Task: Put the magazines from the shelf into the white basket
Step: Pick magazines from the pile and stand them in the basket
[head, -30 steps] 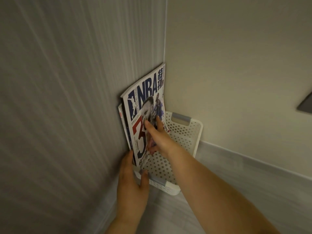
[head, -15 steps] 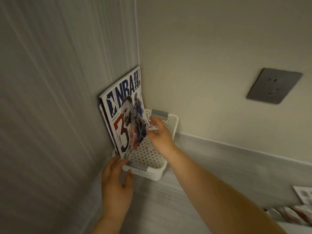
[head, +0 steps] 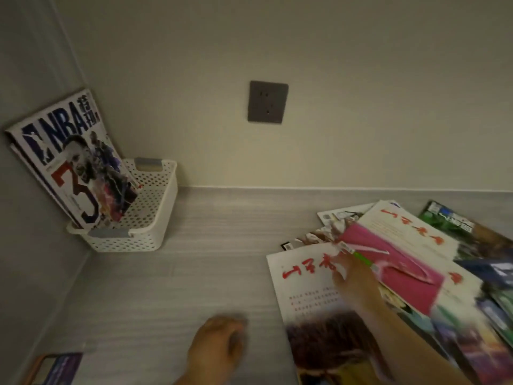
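The white perforated basket stands in the back left corner of the shelf. An NBA magazine stands tilted in it, leaning on the left wall, with another magazine behind it. A spread pile of magazines lies at the right: a white one with red characters, a pink one and several more. My right hand rests on the white magazine at the pink one's edge, fingers spread, blurred. My left hand hovers low over the shelf floor, fingers curled, holding nothing.
A grey wall socket sits on the back wall. A small framed object lies at the bottom left corner. The grey shelf floor stretches between basket and pile. Walls close in at the left and back.
Both hands let go of the NBA magazine, which now stands in the basket. The view swung right; my right hand moved onto the pile, my left hand drew back.
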Tool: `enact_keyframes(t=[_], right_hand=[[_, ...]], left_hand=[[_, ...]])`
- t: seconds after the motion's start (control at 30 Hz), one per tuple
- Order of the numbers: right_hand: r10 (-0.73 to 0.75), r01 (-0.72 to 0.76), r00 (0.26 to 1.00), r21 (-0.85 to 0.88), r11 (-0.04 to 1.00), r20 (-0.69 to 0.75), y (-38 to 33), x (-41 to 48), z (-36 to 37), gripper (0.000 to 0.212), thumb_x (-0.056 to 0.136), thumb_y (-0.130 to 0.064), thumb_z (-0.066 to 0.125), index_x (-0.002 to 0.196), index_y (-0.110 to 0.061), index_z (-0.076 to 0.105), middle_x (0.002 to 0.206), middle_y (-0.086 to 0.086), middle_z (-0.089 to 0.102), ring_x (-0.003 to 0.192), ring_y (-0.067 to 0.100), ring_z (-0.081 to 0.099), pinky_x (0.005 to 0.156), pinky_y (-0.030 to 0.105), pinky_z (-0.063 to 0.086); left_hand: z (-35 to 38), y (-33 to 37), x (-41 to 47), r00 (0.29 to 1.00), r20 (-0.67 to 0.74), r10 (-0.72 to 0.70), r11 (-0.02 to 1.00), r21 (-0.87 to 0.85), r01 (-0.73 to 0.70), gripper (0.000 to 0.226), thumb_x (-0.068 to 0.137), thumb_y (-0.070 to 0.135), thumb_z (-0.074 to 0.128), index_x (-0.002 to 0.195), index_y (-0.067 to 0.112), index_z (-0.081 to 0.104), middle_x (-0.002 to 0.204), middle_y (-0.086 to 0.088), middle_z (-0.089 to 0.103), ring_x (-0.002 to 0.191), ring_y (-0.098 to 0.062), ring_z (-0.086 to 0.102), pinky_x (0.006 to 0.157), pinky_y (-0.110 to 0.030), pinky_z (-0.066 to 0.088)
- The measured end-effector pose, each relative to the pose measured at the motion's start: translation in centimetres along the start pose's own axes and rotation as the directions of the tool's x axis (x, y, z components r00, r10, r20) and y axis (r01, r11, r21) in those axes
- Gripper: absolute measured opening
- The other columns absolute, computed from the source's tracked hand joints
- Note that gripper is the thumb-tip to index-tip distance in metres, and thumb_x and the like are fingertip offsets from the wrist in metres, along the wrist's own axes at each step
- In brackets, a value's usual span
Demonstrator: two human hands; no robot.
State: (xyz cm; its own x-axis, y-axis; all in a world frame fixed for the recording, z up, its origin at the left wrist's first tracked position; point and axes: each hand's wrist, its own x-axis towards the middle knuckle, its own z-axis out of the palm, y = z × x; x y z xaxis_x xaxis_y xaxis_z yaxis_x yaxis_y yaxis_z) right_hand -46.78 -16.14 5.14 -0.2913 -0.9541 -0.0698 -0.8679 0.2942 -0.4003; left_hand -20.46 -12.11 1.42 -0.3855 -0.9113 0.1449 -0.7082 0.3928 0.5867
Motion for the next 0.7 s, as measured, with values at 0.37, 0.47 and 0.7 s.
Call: enact_keyframes(t=[0.37, 0.47, 0.7], right_hand=[[0.019, -0.024, 1.0, -0.254, 0.967, -0.022, 8.4, -4.8, 2.3, 0.056, 0.094, -0.042, 0.023, 0.144, -0.023, 0.004, 0.156, 0.004, 0.004, 0.143, 0.024, -0.002, 0.116, 0.04, -0.004], [0.01, -0.014, 1.0, -0.238, 0.971, -0.019, 8.6, -4.7, 2.5, 0.056, 0.094, -0.042, 0.022, 0.144, -0.022, 0.004, 0.156, 0.005, 0.003, 0.143, 0.024, -0.004, 0.116, 0.04, -0.004], [-0.003, -0.002, 1.0, -0.189, 0.982, -0.023, 8.8, -4.6, 2.5, 0.056, 0.094, -0.041, 0.024, 0.143, -0.021, 0.007, 0.156, 0.006, 0.004, 0.143, 0.025, -0.004, 0.116, 0.04, -0.006]], left_hand=[[6.9, 7.6, 0.1, 0.932, 0.229, -0.28, 0.96, 0.095, 0.265, 0.07, 0.084, 0.025, 0.049, 0.14, 0.02, 0.006, 0.153, 0.0, 0.012, 0.141, -0.016, 0.007, 0.115, -0.027, 0.006], [7.3, 8.8, 0.5, 0.92, 0.237, -0.312, 0.939, -0.067, 0.336, 0.074, 0.074, 0.025, 0.061, 0.136, 0.017, 0.022, 0.146, -0.007, 0.029, 0.137, -0.022, 0.022, 0.114, -0.032, 0.017], [6.0, 10.1, 0.6, 0.826, 0.19, -0.531, 0.296, -0.871, 0.391, 0.038, 0.072, -0.026, 0.049, 0.092, 0.005, 0.051, 0.089, -0.002, 0.059, 0.083, -0.017, 0.056, 0.061, -0.013, 0.053]])
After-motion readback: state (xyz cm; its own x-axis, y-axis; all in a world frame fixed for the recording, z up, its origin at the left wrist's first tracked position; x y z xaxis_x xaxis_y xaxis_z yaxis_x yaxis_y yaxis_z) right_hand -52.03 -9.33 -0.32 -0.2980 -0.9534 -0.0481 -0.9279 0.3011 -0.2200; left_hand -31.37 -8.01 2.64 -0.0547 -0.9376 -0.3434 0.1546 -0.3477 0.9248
